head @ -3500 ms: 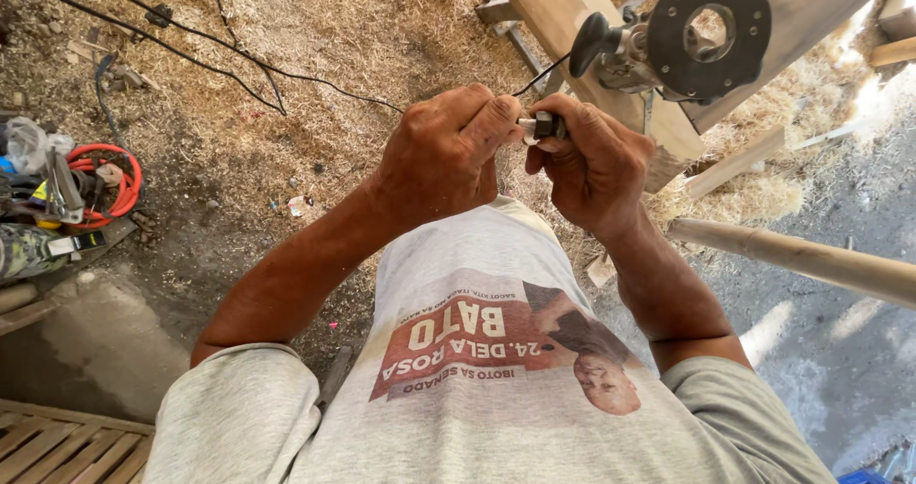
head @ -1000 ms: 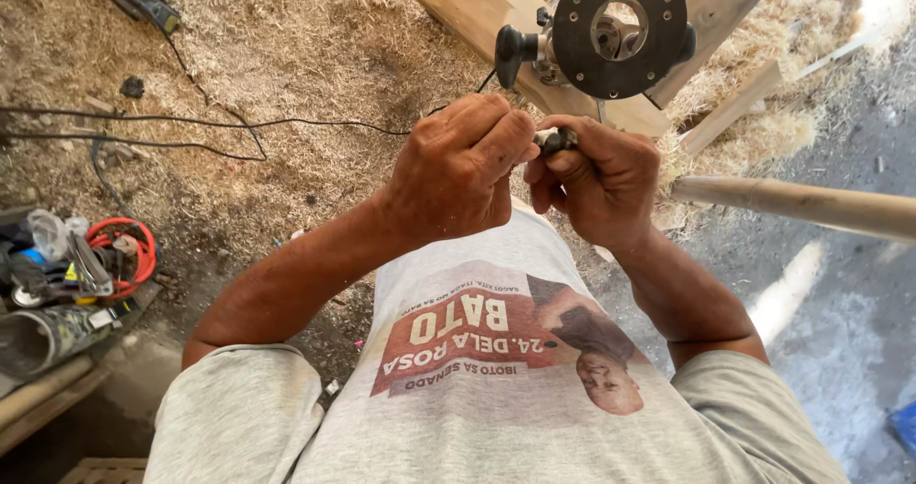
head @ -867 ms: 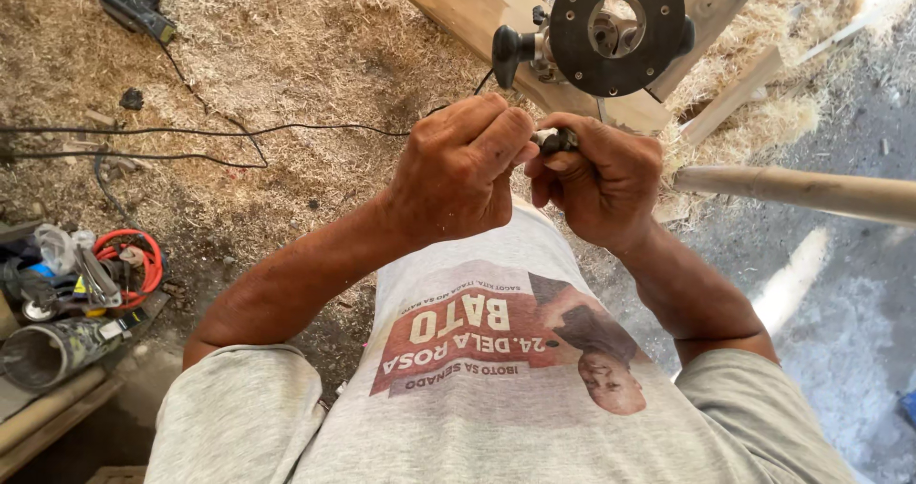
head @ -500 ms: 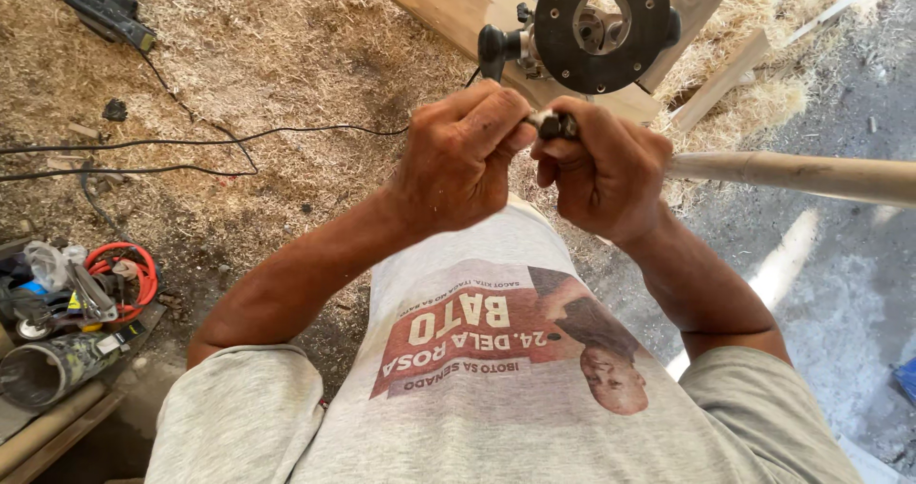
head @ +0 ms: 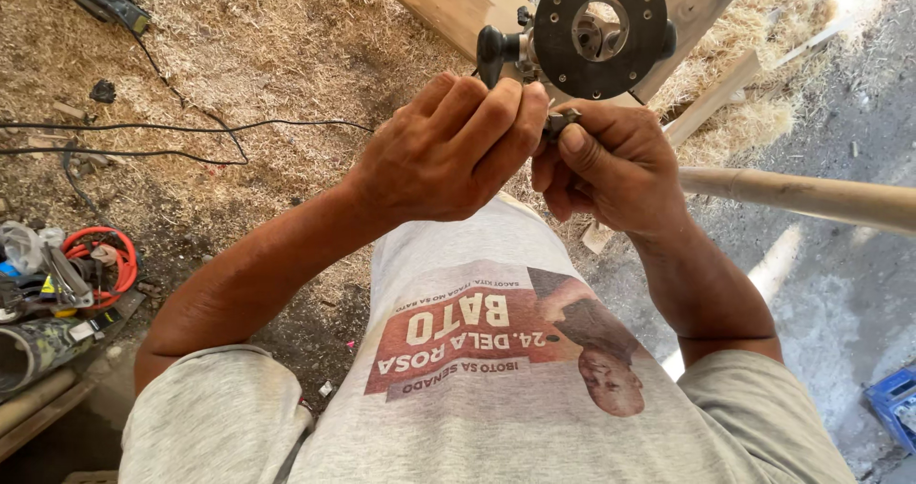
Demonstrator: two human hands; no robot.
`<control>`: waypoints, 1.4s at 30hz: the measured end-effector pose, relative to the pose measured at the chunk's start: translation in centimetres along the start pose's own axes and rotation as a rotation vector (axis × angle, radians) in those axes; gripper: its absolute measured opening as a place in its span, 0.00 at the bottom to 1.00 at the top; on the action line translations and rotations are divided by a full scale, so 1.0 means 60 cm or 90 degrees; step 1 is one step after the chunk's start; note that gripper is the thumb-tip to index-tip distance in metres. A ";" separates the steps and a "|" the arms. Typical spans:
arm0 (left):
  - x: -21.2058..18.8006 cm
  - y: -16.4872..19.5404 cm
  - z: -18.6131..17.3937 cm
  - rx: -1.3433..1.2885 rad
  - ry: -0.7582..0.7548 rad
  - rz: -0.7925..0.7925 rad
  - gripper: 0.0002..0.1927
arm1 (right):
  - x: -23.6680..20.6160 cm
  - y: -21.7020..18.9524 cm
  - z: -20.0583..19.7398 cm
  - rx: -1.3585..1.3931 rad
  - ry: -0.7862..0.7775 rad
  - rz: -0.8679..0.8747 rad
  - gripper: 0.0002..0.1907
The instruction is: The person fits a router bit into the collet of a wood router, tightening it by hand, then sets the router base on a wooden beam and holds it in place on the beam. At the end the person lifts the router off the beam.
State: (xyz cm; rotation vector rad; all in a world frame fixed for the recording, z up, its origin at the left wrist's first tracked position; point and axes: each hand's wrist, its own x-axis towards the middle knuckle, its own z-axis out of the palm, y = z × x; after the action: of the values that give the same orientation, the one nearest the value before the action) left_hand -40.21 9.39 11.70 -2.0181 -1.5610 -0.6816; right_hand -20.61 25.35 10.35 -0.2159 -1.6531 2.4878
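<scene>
view drifted right since earlier, router [head: 599, 36] now higher in frame, orange reel [head: 95, 260] slid lower-left — hands [head: 534, 150] barely shifted

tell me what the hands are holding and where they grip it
Both hands pinch one small dark metal part: the right hand holds its lower end between thumb and fingers, the left hand closes its fingertips on the other end.

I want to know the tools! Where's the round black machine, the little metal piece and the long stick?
round black machine [head: 599, 38], head view, flat base plate
little metal piece [head: 561, 120], head view, exposed end
long stick [head: 811, 198], head view, shaft
</scene>
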 end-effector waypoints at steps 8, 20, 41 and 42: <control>-0.002 -0.088 -0.002 0.008 -0.019 0.036 0.11 | 0.099 0.007 -0.017 0.182 -0.097 0.142 0.20; -0.036 -0.173 0.027 -0.128 0.049 -0.052 0.06 | 0.198 0.016 0.049 -0.299 -0.001 -0.051 0.21; 0.002 -0.195 0.007 -0.447 0.032 -0.252 0.11 | 0.227 -0.008 -0.007 -0.168 -0.068 -0.074 0.18; 0.003 -0.197 -0.001 -0.477 0.055 -0.266 0.12 | 0.226 -0.008 -0.014 -0.004 -0.104 -0.041 0.18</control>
State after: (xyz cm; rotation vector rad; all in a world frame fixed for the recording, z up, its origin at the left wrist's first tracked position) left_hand -51.66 12.08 12.82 -2.0935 -1.8724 -1.6992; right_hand -33.68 29.02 9.94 0.0397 -1.6977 2.5120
